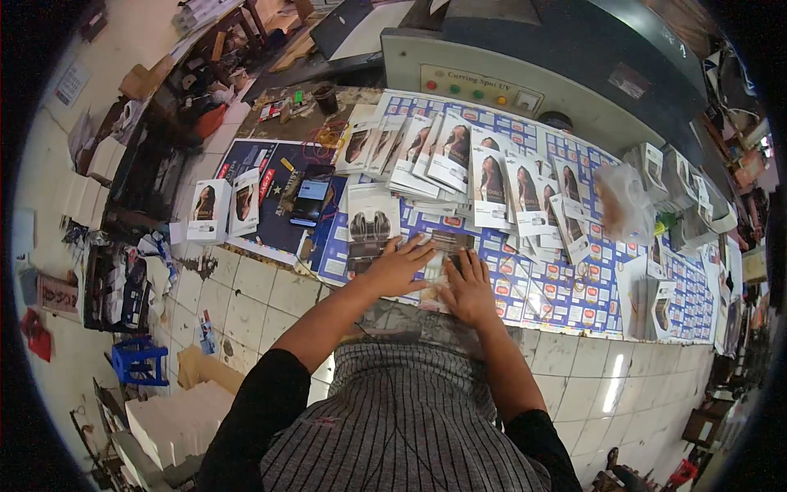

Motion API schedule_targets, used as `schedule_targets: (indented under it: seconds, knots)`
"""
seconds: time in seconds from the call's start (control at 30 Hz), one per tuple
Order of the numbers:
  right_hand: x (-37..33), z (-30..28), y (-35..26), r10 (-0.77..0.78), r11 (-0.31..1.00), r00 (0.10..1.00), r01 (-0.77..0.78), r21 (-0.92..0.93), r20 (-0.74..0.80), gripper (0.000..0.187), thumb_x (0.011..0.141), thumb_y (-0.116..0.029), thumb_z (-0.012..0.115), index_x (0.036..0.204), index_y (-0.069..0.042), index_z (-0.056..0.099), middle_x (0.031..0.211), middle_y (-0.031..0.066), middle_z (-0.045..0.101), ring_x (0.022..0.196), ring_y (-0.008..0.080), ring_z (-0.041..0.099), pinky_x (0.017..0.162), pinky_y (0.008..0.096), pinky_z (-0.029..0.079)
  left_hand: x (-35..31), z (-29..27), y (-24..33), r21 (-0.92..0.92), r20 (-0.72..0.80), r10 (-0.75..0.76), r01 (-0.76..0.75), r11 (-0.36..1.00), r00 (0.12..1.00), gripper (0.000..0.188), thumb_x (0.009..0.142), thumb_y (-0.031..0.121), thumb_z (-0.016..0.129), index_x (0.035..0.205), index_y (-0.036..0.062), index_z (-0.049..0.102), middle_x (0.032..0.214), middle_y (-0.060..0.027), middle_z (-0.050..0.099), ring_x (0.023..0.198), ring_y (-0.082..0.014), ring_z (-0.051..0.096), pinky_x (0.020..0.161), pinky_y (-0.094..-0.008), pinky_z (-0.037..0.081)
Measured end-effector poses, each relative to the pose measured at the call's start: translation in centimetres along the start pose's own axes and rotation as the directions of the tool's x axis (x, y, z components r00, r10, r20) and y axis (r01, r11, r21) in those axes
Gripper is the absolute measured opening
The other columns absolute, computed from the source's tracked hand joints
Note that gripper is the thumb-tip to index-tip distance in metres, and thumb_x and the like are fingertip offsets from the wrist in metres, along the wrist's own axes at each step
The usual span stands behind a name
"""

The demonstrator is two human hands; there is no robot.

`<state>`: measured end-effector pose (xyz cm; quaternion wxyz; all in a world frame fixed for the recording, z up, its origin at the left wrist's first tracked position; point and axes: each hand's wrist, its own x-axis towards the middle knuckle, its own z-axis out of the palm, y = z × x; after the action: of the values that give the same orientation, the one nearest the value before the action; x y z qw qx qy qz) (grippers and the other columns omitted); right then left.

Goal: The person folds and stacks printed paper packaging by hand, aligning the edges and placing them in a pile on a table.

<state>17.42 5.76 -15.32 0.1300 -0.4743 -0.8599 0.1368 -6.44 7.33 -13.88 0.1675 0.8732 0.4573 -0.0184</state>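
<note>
My left hand (pixel 402 267) lies palm down near the table's front edge, fingers stretched toward the right. Beside it, my right hand (pixel 470 287) rests with its fingers spread forward. Both press on a flat printed carton (pixel 373 223), white with dark pictures, which is partly covered by the hands. Just beyond them, flattened white cartons (pixel 450 152) with a portrait of a long-haired person lie in overlapping heaps. More of these cartons (pixel 529 193) fan out to the right.
A phone (pixel 311 197) with a lit screen lies to the left, near two upright cartons (pixel 205 209). A dark cup (pixel 325 99) stands farther back. A clear plastic bag (pixel 623 201) and stacked cartons (pixel 656 168) sit at the right. Behind the table is a large machine (pixel 492 82) with coloured buttons.
</note>
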Motion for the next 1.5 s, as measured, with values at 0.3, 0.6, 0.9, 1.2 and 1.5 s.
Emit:
schedule_targets:
  seconds: [0.3,0.6,0.9,1.2,1.5]
  knots:
    - [-0.2,0.5,0.1,-0.008,0.999,0.999,0.006,-0.036,-0.038,0.060,0.094,-0.048,0.056,0.141,-0.010,0.051,0.154,0.0208,0.035,0.146,0.0393,0.027,0.117,0.0552,0.021,0.2,1.8,-0.8,0.010,-0.084,0.022,-0.022,1.000,0.996,0.076,0.094,0.054,0.054,0.151,0.0079,0.037,0.163,-0.0075,0.024,0.152,-0.0295,0.016,0.117,-0.0584,0.015]
    - [0.1,0.3,0.1,-0.019,1.000,0.998,0.017,-0.021,-0.061,0.062,0.093,-0.050,0.058,0.141,-0.010,0.053,0.155,0.0202,0.035,0.146,0.0394,0.026,0.118,0.0529,0.020,0.0,0.5,-0.5,0.049,-0.037,0.041,-0.039,0.998,0.998,0.102,0.080,0.072,0.060,0.154,0.0068,0.031,0.163,-0.0114,0.022,0.152,-0.0295,0.014,0.119,-0.0565,0.012]
    - [0.1,0.8,0.2,0.004,0.999,0.999,-0.006,-0.051,-0.040,0.064,0.092,-0.050,0.059,0.143,-0.012,0.051,0.155,0.0187,0.035,0.146,0.0392,0.026,0.119,0.0524,0.020,-0.1,0.6,-0.7,0.010,-0.040,0.036,-0.035,0.999,0.999,0.103,0.080,0.074,0.058,0.154,0.0066,0.031,0.164,-0.0116,0.020,0.152,-0.0303,0.013,0.119,-0.0563,0.011]
    - [0.0,0.8,0.1,0.005,0.999,0.999,-0.006,-0.035,-0.046,0.065,0.091,-0.048,0.060,0.144,-0.013,0.050,0.155,0.0205,0.034,0.146,0.0393,0.027,0.118,0.0542,0.022,-0.1,0.8,-0.8,0.031,-0.048,0.055,-0.053,0.998,0.997,0.104,0.080,0.076,0.056,0.153,0.0052,0.031,0.164,-0.0121,0.021,0.152,-0.0309,0.014,0.119,-0.0569,0.012]
    - [-0.3,0.5,0.1,-0.006,1.000,0.998,0.006,-0.007,-0.065,0.061,0.092,-0.043,0.057,0.142,-0.009,0.050,0.155,0.0206,0.035,0.145,0.0394,0.029,0.117,0.0548,0.023,-0.3,1.1,-0.4,0.025,-0.039,0.055,-0.054,0.998,0.998,0.103,0.081,0.072,0.060,0.154,0.0053,0.029,0.164,-0.0127,0.020,0.152,-0.0302,0.013,0.118,-0.0578,0.011]
